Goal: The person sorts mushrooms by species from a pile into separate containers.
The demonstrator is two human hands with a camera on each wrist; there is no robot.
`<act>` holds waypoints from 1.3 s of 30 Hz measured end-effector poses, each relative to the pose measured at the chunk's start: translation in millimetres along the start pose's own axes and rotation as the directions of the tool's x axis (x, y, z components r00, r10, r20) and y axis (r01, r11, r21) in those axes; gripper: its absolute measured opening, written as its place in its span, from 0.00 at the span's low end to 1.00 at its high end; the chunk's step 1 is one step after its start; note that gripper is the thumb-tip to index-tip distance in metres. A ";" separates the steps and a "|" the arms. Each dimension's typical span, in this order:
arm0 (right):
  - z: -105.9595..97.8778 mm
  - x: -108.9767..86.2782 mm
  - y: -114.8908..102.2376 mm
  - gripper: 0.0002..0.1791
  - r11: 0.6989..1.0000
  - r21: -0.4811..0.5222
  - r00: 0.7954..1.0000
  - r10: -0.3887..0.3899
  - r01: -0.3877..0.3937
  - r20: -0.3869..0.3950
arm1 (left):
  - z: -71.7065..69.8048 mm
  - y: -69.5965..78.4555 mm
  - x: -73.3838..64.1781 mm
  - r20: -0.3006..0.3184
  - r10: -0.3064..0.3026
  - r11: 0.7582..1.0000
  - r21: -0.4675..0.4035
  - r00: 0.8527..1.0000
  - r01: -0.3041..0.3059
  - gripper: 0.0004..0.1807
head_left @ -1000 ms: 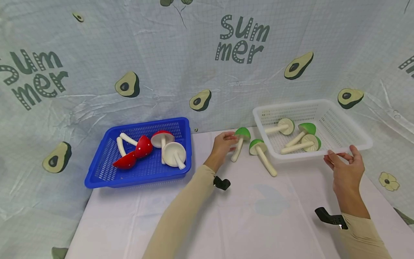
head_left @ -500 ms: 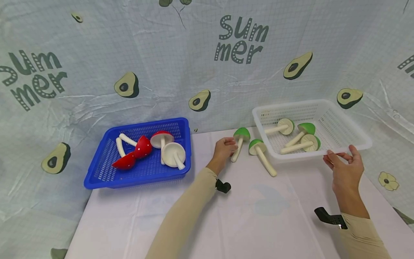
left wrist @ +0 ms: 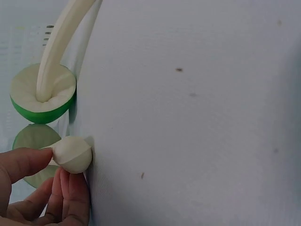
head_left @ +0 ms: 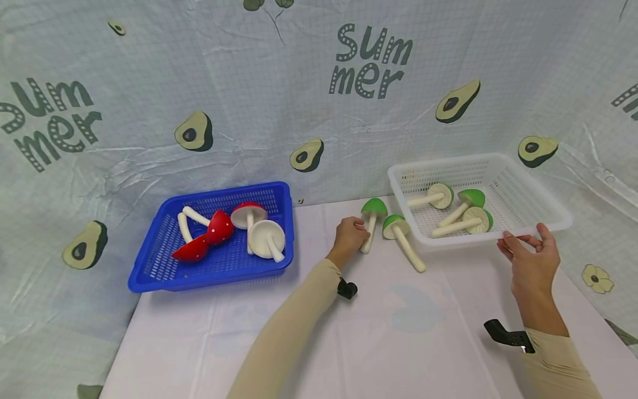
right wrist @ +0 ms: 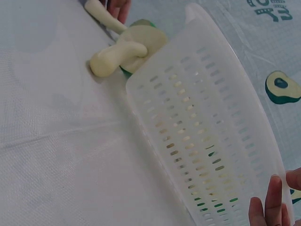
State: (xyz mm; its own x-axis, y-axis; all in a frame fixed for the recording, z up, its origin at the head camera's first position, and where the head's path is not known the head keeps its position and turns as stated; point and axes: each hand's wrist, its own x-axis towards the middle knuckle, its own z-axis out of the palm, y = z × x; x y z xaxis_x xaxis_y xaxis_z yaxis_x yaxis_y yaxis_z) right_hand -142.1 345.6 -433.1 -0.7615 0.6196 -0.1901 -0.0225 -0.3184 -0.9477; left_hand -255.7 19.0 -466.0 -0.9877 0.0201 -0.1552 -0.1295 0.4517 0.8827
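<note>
My left hand pinches the pale stem of a green-capped toy mushroom between thumb and fingers. In the left wrist view the stem's rounded end faces the camera, with the cap partly behind the thumb. A second green-capped mushroom lies just to the right, beside the white basket. My right hand grips that basket's front rim near its right corner, fingers on the outer wall in the right wrist view. Several green-capped mushrooms lie inside the basket.
A blue basket on the left holds several red-capped mushrooms. A white cloth covers the table, and a printed curtain hangs close behind both baskets.
My left hand has moved slightly right and its fingers have closed on the mushroom's stem, which has shifted slightly. The right hand stays on the basket rim.
</note>
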 end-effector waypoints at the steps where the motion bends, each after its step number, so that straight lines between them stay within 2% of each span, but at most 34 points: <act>1: 0.1 0.0 -0.1 0.53 1.000 0.000 1.000 -0.001 0.001 0.000 | -0.7 0.5 -0.4 0.007 -0.001 1.000 0.006 1.000 0.001 0.16; 10: 0.1 -0.2 0.5 0.53 1.000 -0.005 1.000 -0.003 0.003 0.003 | -1.6 3.0 -3.2 0.069 -0.007 0.999 0.039 0.998 0.004 0.15; 16: -0.1 -0.6 1.1 0.54 1.000 -0.008 1.000 -0.007 0.007 0.003 | -1.6 0.0 -2.2 0.101 -0.049 0.996 -0.069 0.994 0.056 0.13; 20: 0.3 -1.3 0.2 0.53 1.000 -0.016 1.000 -0.005 0.005 -0.001 | -3.9 -2.1 -1.7 0.147 -0.064 0.977 -0.191 0.987 0.092 0.14; 25: 0.4 -1.7 -0.6 0.52 1.000 -0.010 1.000 -0.002 0.002 0.001 | -9.2 -2.7 -1.6 0.192 -0.094 0.940 -0.308 0.977 0.151 0.15; 34: 0.0 0.0 0.4 0.57 1.000 -0.014 1.000 -0.021 0.022 0.007 | -21.4 4.2 -3.0 0.198 -0.106 0.916 -0.361 0.975 0.173 0.15; 39: -0.7 1.3 0.8 0.59 1.000 -0.003 1.000 -0.016 0.016 0.010 | -25.3 9.9 -3.7 0.204 -0.089 0.891 -0.422 0.975 0.170 0.15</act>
State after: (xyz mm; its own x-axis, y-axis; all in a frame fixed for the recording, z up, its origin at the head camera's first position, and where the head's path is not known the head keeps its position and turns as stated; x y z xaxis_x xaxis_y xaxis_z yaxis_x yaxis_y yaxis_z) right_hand -142.7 346.6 -434.3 -0.7675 0.6175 -0.1722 -0.0331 -0.3064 -0.9513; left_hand -255.6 0.9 -445.5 -0.9334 0.1610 -0.3205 -0.3201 0.0292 0.9469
